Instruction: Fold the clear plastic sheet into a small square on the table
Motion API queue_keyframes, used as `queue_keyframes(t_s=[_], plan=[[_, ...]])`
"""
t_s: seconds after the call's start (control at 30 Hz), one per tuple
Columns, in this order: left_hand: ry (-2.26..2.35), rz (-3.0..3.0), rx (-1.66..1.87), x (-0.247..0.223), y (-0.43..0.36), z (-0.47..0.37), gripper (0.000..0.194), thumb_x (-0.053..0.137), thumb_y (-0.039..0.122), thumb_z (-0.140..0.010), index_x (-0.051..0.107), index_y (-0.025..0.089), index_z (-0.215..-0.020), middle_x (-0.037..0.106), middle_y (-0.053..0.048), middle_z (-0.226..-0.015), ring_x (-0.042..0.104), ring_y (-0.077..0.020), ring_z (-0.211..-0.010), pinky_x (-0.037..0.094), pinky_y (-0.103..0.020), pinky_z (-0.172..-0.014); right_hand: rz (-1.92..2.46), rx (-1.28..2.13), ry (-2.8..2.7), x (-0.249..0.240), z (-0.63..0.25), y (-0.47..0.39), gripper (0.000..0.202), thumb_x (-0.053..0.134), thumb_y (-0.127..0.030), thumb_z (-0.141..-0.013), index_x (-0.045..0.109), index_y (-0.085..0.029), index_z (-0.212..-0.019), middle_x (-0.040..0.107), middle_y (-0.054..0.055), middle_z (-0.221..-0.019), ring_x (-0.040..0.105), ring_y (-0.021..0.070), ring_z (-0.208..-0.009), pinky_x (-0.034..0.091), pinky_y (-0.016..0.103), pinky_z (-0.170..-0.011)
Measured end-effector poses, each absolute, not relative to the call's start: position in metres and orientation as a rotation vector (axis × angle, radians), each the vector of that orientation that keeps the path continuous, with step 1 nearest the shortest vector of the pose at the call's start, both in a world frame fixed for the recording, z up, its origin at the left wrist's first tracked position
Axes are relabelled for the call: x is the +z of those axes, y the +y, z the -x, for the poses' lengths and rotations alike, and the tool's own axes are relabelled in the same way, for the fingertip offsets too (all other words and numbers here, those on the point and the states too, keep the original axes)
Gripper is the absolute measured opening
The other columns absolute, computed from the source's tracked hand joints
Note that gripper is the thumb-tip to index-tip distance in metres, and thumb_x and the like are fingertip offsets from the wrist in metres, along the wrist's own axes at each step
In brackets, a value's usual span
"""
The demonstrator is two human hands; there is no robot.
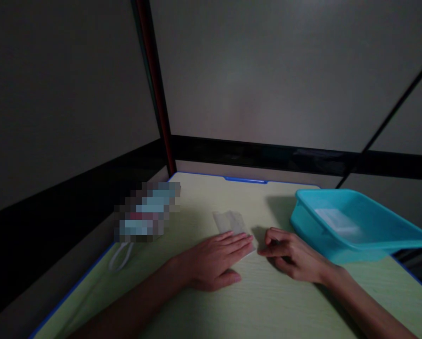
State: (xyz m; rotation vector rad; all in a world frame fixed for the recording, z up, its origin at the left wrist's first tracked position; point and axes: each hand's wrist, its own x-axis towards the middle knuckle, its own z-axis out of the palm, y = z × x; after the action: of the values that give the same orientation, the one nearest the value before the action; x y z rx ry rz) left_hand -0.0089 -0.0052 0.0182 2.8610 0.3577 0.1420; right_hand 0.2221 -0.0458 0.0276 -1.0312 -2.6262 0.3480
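My left hand (pixel 216 259) lies flat, palm down, with its fingers stretched over a thin, pale, see-through sheet (pixel 230 221) on the table. The sheet looks like a small plastic bag or a piece of tissue; I cannot tell which. Its far part sticks out beyond my fingers, and a small corner shows by the fingertips. My right hand (pixel 296 256) rests just right of the sheet, with fingers partly bent and apart. One fingertip points at the sheet's right edge, and nothing shows in this hand.
A turquoise plastic basin (pixel 338 247) stands on the right, with a white flat item (pixel 338 221) inside. At the left edge lies a blurred-out object (pixel 147 212) with a white loop (pixel 121 258). The pale table (pixel 267 306) has a blue rim; panels rise behind it.
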Motion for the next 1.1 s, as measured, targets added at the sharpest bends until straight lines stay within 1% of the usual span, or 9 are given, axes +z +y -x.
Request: queue_keyframes(t_s=[0.2, 0.33, 0.67, 0.87, 1.1], plan=[[0.349, -2.852, 0.152, 0.0193, -0.0055, 0.0089, 0.061, 0.04, 0.034, -0.081, 0.014, 0.015, -0.132, 0.011, -0.005, -0.139, 0.01, -0.0188, -0.126, 0.009, -0.034, -0.104, 1.032, 0.357, -2.594, 0.026, -0.2245, -0.0431, 0.034, 0.041, -0.003, -0.069, 0.063, -0.017, -0.09, 0.049, 0.005, -0.075, 0.046, 0.0156, -0.072, 0.038, 0.028, -0.063], [0.347, -2.84, 0.164, 0.0201, -0.0056, 0.0089, 0.061, 0.04, 0.035, -0.081, 0.014, 0.016, -0.132, 0.011, -0.005, -0.138, 0.011, -0.0192, -0.126, 0.01, -0.034, -0.104, 1.027, 0.361, -2.598, 0.0259, -0.2233, -0.0426, 0.033, 0.04, -0.004, -0.069, 0.063, -0.017, -0.089, 0.049, 0.005, -0.074, 0.046, 0.0155, -0.07, 0.038, 0.028, -0.062], [0.337, -2.848, 0.186, 0.021, -0.0066, 0.0069, 0.062, 0.042, 0.035, -0.08, 0.017, 0.013, -0.132, 0.012, -0.007, -0.138, 0.011, -0.0188, -0.126, 0.011, -0.032, -0.104, 1.042, 0.336, -2.635, 0.0271, -0.2214, -0.0428, 0.032, 0.041, -0.004, -0.069, 0.063, -0.017, -0.087, 0.049, 0.004, -0.073, 0.046, 0.0152, -0.069, 0.037, 0.028, -0.062], [0.33, -2.842, 0.201, 0.0194, -0.0059, 0.0072, 0.062, 0.042, 0.037, -0.08, 0.016, 0.014, -0.132, 0.012, -0.006, -0.138, 0.011, -0.0189, -0.126, 0.011, -0.032, -0.104, 1.03, 0.329, -2.623, 0.0271, -0.2202, -0.0428, 0.028, 0.04, -0.006, -0.071, 0.063, -0.017, -0.083, 0.05, 0.004, -0.072, 0.046, 0.0154, -0.068, 0.038, 0.028, -0.061], [0.321, -2.882, 0.147, 0.0202, -0.0052, 0.0067, 0.063, 0.042, 0.038, -0.08, 0.016, 0.016, -0.132, 0.009, -0.005, -0.139, 0.009, -0.0193, -0.126, 0.009, -0.032, -0.104, 1.051, 0.317, -2.601, 0.0265, -0.2227, -0.0429, 0.028, 0.039, -0.007, -0.072, 0.062, -0.016, -0.085, 0.047, 0.004, -0.072, 0.046, 0.0155, -0.07, 0.037, 0.028, -0.064]])
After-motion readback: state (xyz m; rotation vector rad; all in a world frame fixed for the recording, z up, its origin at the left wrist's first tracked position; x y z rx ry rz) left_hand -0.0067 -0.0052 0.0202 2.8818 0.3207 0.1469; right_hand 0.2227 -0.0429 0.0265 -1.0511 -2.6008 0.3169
